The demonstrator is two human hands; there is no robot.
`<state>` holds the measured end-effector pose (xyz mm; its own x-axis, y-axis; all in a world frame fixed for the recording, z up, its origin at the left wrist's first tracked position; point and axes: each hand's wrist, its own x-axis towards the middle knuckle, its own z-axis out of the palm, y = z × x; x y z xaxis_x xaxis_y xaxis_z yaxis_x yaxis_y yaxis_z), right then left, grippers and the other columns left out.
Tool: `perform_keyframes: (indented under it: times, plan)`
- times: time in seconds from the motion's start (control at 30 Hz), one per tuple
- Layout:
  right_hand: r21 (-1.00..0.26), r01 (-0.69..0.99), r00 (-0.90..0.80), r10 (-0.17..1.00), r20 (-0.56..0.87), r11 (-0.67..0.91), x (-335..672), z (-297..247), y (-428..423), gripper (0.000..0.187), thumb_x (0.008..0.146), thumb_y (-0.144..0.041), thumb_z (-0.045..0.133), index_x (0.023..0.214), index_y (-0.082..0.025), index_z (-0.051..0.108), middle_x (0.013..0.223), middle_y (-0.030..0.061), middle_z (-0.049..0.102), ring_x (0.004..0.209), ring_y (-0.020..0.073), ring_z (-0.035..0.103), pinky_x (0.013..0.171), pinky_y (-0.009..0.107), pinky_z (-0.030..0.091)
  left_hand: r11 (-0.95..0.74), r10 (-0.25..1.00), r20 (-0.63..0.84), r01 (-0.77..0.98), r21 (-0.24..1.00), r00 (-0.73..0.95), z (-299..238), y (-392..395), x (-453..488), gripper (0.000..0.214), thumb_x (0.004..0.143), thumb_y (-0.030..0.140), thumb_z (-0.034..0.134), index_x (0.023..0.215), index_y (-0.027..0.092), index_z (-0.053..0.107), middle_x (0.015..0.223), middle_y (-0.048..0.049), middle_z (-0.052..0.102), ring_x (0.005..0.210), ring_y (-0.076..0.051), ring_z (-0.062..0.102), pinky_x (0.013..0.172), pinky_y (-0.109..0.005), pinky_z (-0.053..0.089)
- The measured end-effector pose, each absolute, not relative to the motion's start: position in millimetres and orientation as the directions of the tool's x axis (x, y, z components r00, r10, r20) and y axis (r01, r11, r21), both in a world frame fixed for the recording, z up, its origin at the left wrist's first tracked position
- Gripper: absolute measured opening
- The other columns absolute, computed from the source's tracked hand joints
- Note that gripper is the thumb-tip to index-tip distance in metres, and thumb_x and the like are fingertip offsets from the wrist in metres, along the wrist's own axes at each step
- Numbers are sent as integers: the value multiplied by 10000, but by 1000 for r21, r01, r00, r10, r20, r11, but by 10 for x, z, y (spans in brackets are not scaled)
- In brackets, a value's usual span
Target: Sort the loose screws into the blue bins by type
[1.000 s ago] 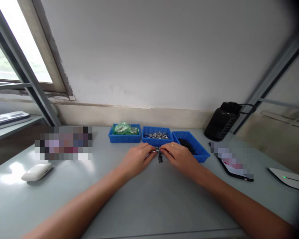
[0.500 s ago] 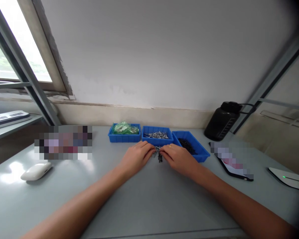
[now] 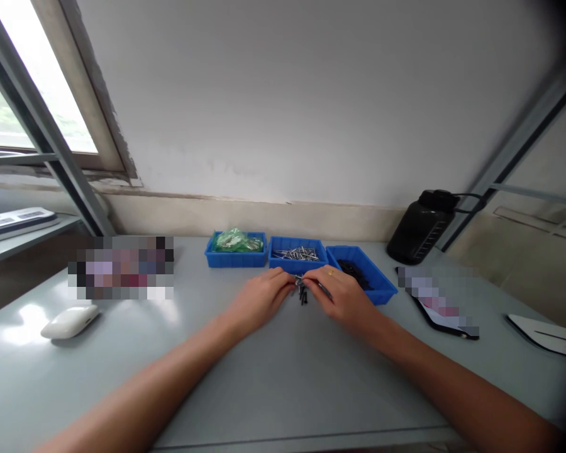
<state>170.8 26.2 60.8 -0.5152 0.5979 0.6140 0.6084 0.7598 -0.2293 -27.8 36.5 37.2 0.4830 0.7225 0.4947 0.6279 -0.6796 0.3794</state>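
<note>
A small pile of mixed silver and black screws (image 3: 302, 294) lies on the table between my two hands. My left hand (image 3: 260, 296) is closed, its thumb and fingertips pinched together at the pile's left side; whatever they hold is too small to make out. From the other side, my right hand (image 3: 342, 292) pinches at the pile, and a dark screw (image 3: 324, 289) sticks out between its thumb and fingers. Just behind the hands stand a blue bin of silver screws (image 3: 298, 253) and, to the right, a blue bin of black screws (image 3: 353, 272).
Another blue bin (image 3: 236, 259) at the left holds a green plastic bag (image 3: 233, 240). A black bottle (image 3: 419, 229) stands back right, with a phone (image 3: 441, 314) before it. A white case (image 3: 70, 322) lies left, and a white device (image 3: 544, 333) far right.
A dark screw now shows in my right hand's fingers, which have shifted slightly. The left hand stays nearly in place at the pile.
</note>
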Motion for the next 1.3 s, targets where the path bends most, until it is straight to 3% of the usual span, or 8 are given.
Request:
perform_keyframes:
  times: [0.13,0.33,0.5,0.63,0.83,1.03,1.3]
  plan:
    - [-222,668,-489,644,589,711,1725,628,286,177,949,-232,407,950,-203,582,859,27,656,791,163,591,747,302,459,-668,727,586,566,483,358,402,376,-277,146,932,246,454,894,200,587,830,-6,588,762,-134,560,702,-252,451]
    - [-167,715,-558,698,449,679,1705,527,307,170,936,-218,426,940,-194,594,826,34,645,769,175,596,705,302,462,-700,693,630,538,469,351,433,340,-265,148,929,240,452,902,202,592,848,-17,599,781,-137,563,732,-259,459]
    - [-234,699,-550,717,428,676,1702,533,298,153,936,-219,427,999,-196,565,926,40,640,874,181,594,786,324,466,-684,710,606,554,474,358,424,342,-257,150,924,244,462,882,199,598,832,-12,597,758,-133,561,718,-254,455]
    - [-273,645,-556,683,473,714,1724,583,296,133,910,-232,476,1026,-202,534,990,45,621,934,185,578,797,324,478,-671,713,637,550,497,293,443,333,-258,134,920,232,472,883,197,596,807,-4,593,750,-126,559,700,-240,452]
    - [-211,525,-674,555,488,824,1722,574,294,167,912,-222,469,1037,-204,579,994,60,623,968,181,566,842,328,475,-682,705,652,520,515,279,451,329,-243,141,916,237,469,887,193,600,805,-10,596,739,-126,563,680,-239,458]
    - [-242,524,-676,572,464,816,1768,626,333,138,915,-239,472,899,-198,602,867,34,615,860,161,565,784,295,463,-618,766,583,561,551,271,405,363,-255,174,905,257,481,1055,200,548,859,-22,587,762,-143,572,664,-260,476]
    - [-193,603,-671,623,402,774,1786,581,376,140,910,-231,475,888,-193,608,821,28,599,818,160,562,746,285,454,-609,751,545,711,352,373,411,328,-270,164,911,227,429,1031,218,541,945,-31,605,814,-165,592,679,-275,466]
